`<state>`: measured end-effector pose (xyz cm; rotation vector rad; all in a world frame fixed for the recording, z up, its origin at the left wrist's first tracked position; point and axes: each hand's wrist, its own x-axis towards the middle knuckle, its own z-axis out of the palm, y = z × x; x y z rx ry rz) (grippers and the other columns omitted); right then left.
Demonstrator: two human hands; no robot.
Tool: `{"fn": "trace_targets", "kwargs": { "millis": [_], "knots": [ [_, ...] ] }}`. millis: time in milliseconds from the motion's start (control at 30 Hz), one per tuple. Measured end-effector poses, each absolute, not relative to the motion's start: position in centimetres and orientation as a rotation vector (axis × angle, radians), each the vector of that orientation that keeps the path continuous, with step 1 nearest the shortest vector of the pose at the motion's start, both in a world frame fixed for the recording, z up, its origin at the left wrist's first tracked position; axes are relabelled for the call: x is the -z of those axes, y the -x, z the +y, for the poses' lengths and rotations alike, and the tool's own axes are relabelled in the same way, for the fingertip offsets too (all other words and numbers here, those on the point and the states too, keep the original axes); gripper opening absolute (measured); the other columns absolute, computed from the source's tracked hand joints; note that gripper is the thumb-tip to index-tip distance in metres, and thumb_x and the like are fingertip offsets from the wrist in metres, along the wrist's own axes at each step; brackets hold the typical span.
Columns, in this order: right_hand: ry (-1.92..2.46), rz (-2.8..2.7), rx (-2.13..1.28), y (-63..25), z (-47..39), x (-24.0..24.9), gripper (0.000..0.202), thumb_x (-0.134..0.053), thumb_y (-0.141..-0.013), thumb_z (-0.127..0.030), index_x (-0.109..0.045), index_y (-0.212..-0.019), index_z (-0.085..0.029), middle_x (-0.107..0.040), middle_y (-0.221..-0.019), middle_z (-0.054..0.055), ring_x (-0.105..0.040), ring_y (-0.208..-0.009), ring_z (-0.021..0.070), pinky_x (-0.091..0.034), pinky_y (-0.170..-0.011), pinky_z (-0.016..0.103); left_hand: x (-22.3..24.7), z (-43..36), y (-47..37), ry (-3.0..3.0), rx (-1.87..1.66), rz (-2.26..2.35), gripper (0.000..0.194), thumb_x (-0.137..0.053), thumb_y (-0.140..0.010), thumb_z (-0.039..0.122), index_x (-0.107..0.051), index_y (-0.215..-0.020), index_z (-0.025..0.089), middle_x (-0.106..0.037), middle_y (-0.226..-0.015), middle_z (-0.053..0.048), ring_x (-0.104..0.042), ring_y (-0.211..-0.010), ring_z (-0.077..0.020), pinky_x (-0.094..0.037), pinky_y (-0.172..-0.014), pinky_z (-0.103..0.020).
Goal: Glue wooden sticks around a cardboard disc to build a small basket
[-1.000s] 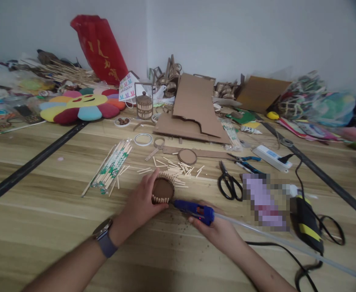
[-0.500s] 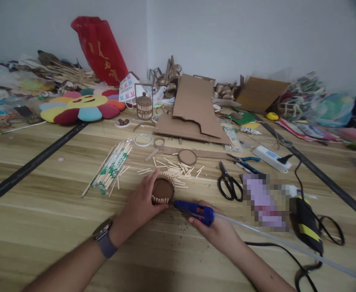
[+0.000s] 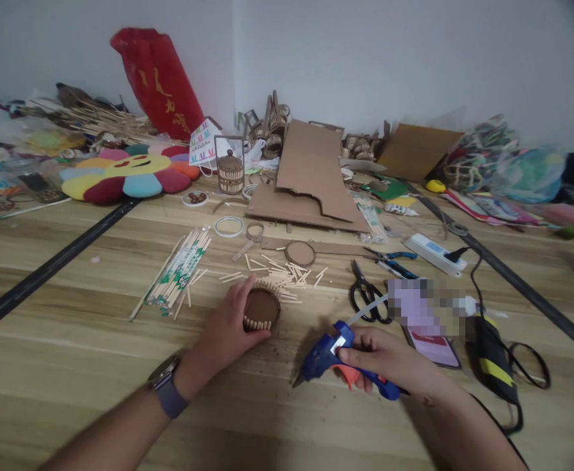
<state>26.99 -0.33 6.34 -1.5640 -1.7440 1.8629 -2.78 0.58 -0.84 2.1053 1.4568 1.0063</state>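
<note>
My left hand (image 3: 232,320), with a watch on its wrist, grips a round brown cardboard piece (image 3: 262,307) by its left side. Short wooden sticks stand along much of its rim; part of it is covered by my fingers. My right hand (image 3: 379,360) is wrapped round a blue glue gun (image 3: 330,350) with an orange trigger. Its nozzle points down and left over the table, apart from the cardboard piece. A clear glue stick (image 3: 368,309) juts from its back end. Cut wooden sticks (image 3: 291,275) lie scattered just beyond the round piece.
Black scissors (image 3: 364,294), pliers (image 3: 399,255), a phone (image 3: 434,347) and a power strip (image 3: 435,254) lie at the right. Packed sticks (image 3: 179,268) are at the left. Cardboard sheets (image 3: 311,170) and a small lidded stick bucket (image 3: 230,173) stand farther back.
My right hand has drawn the glue gun away from the round piece, to the right and nearer me, turning its nozzle downward. My left hand stays on the piece.
</note>
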Motion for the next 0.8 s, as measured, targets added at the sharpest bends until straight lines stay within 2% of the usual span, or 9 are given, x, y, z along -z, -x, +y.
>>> {"fn": "trace_targets", "kwargs": {
  "millis": [67,200,300,400,500,567,633,800],
  "knots": [
    [1.627,-1.866,-1.716,-27.1,-0.3,-6.1,0.053,-0.064,-0.074,-0.072,-0.058,-0.07,-0.019,-0.06,-0.058,-0.002,-0.053,-0.048,0.0108,-0.04,-0.046,0.021,0.9,0.6,2.7,-2.097,-1.011,1.459,0.102,-0.082,-0.071,0.02,-0.023,-0.153,0.03,-0.047,-0.149,-0.012,-0.042,-0.141,-0.036,-0.04,-0.114,-0.058],
    [1.676,-2.234,-1.164,-27.5,-0.2,-5.9,0.048,-0.055,-0.086,-0.062,-0.056,-0.06,-0.02,-0.054,-0.053,-0.003,-0.048,-0.049,0.0116,-0.032,-0.046,0.022,1.1,0.5,2.7,-2.108,-1.008,1.463,0.103,-0.082,-0.071,0.019,-0.021,-0.153,0.03,-0.045,-0.15,-0.013,-0.041,-0.141,-0.0365,-0.039,-0.114,-0.06],
    [1.786,-2.3,-0.74,-27.2,0.2,-6.5,0.039,-0.054,-0.09,-0.048,-0.06,-0.063,-0.022,-0.06,-0.055,-0.001,-0.051,-0.05,0.0145,-0.031,-0.047,0.025,1.1,0.6,2.7,-2.109,-1.012,1.45,0.102,-0.081,-0.071,0.02,-0.021,-0.153,0.031,-0.046,-0.15,-0.013,-0.042,-0.141,-0.0364,-0.039,-0.114,-0.06],
    [1.789,-2.354,-0.394,-25.4,0.7,-7.4,0.022,-0.055,-0.092,-0.029,-0.064,-0.073,-0.022,-0.068,-0.07,0.003,-0.061,-0.062,0.0184,-0.038,-0.055,0.026,1.0,0.6,2.8,-2.106,-1.015,1.438,0.101,-0.081,-0.071,0.021,-0.022,-0.153,0.03,-0.046,-0.15,-0.013,-0.042,-0.141,-0.0362,-0.039,-0.114,-0.059],
    [1.558,-2.597,-0.308,-22.5,1.5,-7.7,0.014,-0.055,-0.092,-0.013,-0.066,-0.086,-0.02,-0.072,-0.086,0.006,-0.067,-0.083,0.021,-0.044,-0.071,0.026,0.9,0.7,2.7,-2.106,-1.012,1.44,0.1,-0.082,-0.071,0.022,-0.023,-0.152,0.029,-0.046,-0.15,-0.014,-0.042,-0.141,-0.0362,-0.039,-0.114,-0.059],
    [1.513,-2.692,-0.227,-20.5,2.2,-7.3,0.016,-0.053,-0.093,-0.008,-0.065,-0.096,-0.019,-0.071,-0.09,0.007,-0.067,-0.083,0.0206,-0.044,-0.071,0.025,0.8,0.8,2.7,-2.103,-1.01,1.444,0.1,-0.082,-0.07,0.022,-0.024,-0.152,0.028,-0.046,-0.149,-0.015,-0.043,-0.14,-0.0364,-0.039,-0.113,-0.059],
    [1.5,-2.776,-0.119,-18.9,3.0,-6.8,0.019,-0.055,-0.092,-0.005,-0.063,-0.104,-0.018,-0.071,-0.094,0.009,-0.068,-0.087,0.0222,-0.045,-0.071,0.025,0.9,0.8,2.8,-2.093,-1.015,1.447,0.101,-0.082,-0.07,0.02,-0.024,-0.152,0.027,-0.047,-0.149,-0.015,-0.043,-0.14,-0.0362,-0.039,-0.113,-0.059],
    [1.48,-2.928,0.038,-17.0,4.2,-6.3,0.017,-0.051,-0.095,-0.007,-0.06,-0.107,-0.017,-0.072,-0.1,0.012,-0.068,-0.098,0.0243,-0.048,-0.076,0.026,1.0,0.8,3.1,-2.1,-1.047,1.438,0.1,-0.08,-0.071,0.02,-0.023,-0.152,0.028,-0.043,-0.152,-0.015,-0.042,-0.141,-0.0352,-0.038,-0.114,-0.058]
  ]
}}
